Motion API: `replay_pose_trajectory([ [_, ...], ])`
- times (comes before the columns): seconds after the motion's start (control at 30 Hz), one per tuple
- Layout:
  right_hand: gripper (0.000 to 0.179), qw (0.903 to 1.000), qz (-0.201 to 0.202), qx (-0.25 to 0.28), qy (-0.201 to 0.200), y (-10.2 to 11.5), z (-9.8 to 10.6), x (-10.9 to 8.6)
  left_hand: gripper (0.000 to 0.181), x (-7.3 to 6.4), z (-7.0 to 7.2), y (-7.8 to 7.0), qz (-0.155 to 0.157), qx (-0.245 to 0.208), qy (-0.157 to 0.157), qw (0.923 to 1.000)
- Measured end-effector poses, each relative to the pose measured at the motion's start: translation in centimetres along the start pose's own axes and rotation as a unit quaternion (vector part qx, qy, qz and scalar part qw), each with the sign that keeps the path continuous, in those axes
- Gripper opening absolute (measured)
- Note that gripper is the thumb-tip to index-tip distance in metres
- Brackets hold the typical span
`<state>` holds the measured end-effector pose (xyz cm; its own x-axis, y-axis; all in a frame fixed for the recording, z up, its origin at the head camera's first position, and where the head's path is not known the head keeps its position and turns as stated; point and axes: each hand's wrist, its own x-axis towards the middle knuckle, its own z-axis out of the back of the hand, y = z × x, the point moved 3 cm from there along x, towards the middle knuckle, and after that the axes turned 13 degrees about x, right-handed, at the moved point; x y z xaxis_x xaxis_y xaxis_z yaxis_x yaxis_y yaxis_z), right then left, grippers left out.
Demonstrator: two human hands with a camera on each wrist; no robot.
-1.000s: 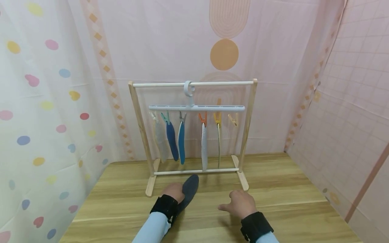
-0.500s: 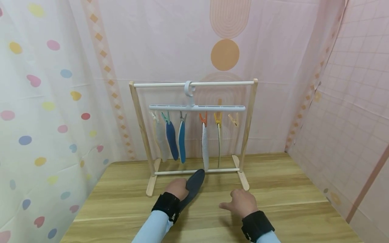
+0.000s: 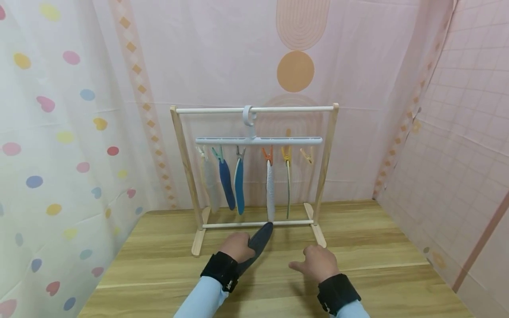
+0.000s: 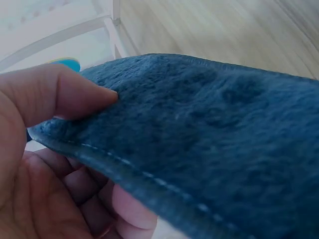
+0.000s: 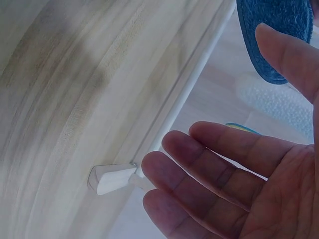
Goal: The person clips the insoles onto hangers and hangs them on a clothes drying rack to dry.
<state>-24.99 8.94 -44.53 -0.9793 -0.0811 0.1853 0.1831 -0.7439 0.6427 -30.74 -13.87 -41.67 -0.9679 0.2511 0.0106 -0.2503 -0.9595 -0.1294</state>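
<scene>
My left hand (image 3: pixel 238 247) pinches a dark blue-grey fuzzy insole (image 3: pixel 260 240) between thumb and fingers. In the left wrist view the insole (image 4: pixel 199 124) shows plush pile and a stitched edge, with the thumb lying on top. Its far tip overlaps the foot of a hanging white insole (image 3: pixel 270 190) in the head view. To the right, my right hand (image 3: pixel 320 263) is held above the table with nothing in it; the right wrist view shows its fingers (image 5: pixel 224 149) loosely extended and spread from the thumb, near the dark insole.
A wooden rack (image 3: pixel 184 168) carries a pale blue hanger (image 3: pixel 222 141) with several colored clips. A dark blue insole (image 3: pixel 226 185), a bright blue insole (image 3: pixel 239 185) and other insoles hang there. A beige clip (image 3: pixel 306 156) at the right holds nothing. Curtains stand behind the table (image 3: pixel 366 247).
My left hand has moved right and slightly forward with the dark insole, which has turned more edge-on. The right hand has barely shifted.
</scene>
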Motion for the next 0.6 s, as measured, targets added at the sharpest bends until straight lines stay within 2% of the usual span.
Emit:
replay_pose_trajectory([
  [0.1, 0.044, 1.0000, 0.004, 0.005, -0.003, 0.1, 0.0, 0.0, 0.017, 0.0, 0.0, -0.1, 0.002, -0.007, 0.007, 1.0000],
  [0.27, 0.044, 1.0000, 0.002, 0.000, -0.003, 0.2, 0.3, 0.0, 0.013, 0.0, 0.2, -0.7, -0.017, -0.021, 0.007, 0.9996],
  [0.37, 0.042, 1.0000, -0.002, -0.009, 0.000, 0.3, 0.7, 0.0, 0.013, 0.1, 0.5, -1.3, -0.031, -0.024, 0.001, 0.9992],
  [0.6, 0.053, 0.9996, -0.019, -0.022, 0.005, 0.3, 1.3, 0.2, 0.010, 0.2, 1.0, -2.5, -0.058, -0.011, -0.028, 0.9979],
])
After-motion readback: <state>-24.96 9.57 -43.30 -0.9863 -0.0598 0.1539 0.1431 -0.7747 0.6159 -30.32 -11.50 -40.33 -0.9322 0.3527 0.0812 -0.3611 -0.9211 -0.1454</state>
